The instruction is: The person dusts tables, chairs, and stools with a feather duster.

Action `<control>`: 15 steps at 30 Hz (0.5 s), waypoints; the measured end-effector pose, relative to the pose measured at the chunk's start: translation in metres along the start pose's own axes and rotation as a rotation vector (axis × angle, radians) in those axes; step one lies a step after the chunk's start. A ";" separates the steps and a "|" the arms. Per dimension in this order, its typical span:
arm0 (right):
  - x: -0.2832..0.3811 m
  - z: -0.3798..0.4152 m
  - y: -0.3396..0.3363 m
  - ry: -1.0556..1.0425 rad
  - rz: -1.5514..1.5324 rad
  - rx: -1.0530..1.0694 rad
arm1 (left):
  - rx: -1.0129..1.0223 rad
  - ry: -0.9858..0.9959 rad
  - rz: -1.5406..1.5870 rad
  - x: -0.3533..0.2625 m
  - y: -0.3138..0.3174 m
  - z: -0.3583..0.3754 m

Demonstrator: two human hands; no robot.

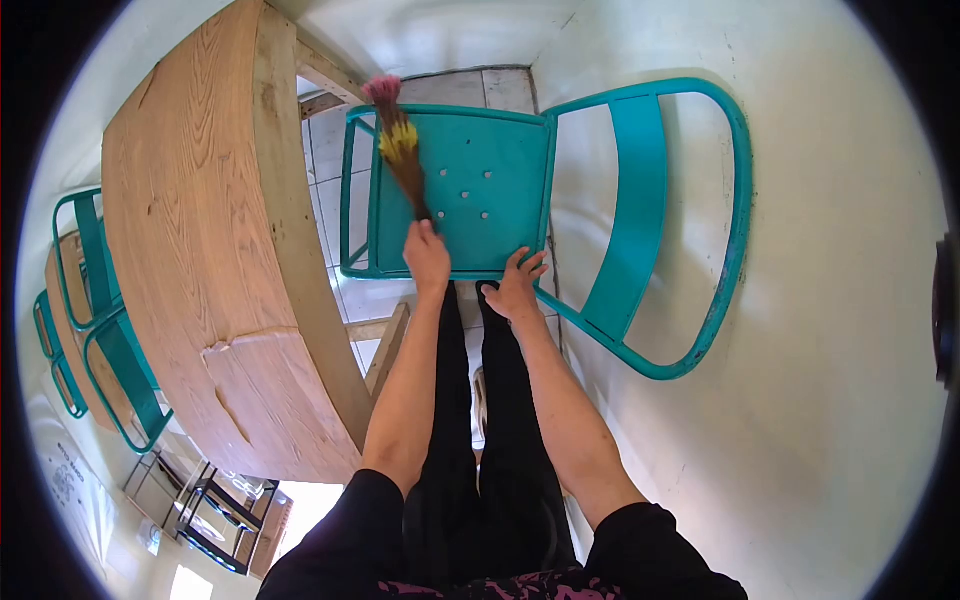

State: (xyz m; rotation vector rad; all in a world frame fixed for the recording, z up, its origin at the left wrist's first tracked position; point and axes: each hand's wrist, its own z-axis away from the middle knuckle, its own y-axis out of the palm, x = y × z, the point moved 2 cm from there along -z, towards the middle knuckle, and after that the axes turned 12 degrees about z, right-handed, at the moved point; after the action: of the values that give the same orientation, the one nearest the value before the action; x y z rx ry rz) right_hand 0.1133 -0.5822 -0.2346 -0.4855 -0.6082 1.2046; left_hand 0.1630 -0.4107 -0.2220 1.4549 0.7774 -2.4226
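A teal metal chair (515, 150) stands in front of me, its seat dotted with several small light spots. My left hand (428, 258) is closed around the lower end of a feather duster (402, 150). The duster has brown, yellow and pink feathers and extends over the left part of the seat. My right hand (517, 287) holds the near right corner of the seat, beside the backrest frame, fingers on top and thumb at the front edge. The underside of its grip is hidden.
A wooden table (200, 230) stands close on the left, and a pale wall (800, 400) rises on the right behind the backrest. More teal chairs (135, 375) are beyond the table. A black rack (220, 520) is at the lower left. White floor tiles (460, 90) show around the chair.
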 end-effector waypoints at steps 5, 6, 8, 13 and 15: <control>0.004 0.002 -0.005 -0.071 0.075 -0.108 | 0.344 0.182 -0.357 -0.008 0.017 0.012; 0.000 0.006 -0.002 -0.099 0.003 -0.237 | 0.335 0.181 -0.355 -0.015 0.011 0.009; -0.009 0.026 0.004 -0.126 -0.069 -0.354 | 0.172 0.235 -0.326 -0.019 -0.007 0.002; -0.028 0.083 0.014 -0.305 -0.420 -0.249 | -0.003 -0.081 0.013 0.010 -0.014 0.008; -0.048 0.093 0.033 -0.291 -0.411 -0.244 | 0.104 0.040 -0.084 0.028 -0.003 0.016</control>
State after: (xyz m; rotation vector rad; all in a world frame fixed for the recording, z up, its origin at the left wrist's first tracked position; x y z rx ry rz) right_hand 0.0162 -0.6159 -0.1948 -0.3663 -1.0580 0.8157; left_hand 0.1353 -0.4140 -0.2393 1.5431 0.7453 -2.5383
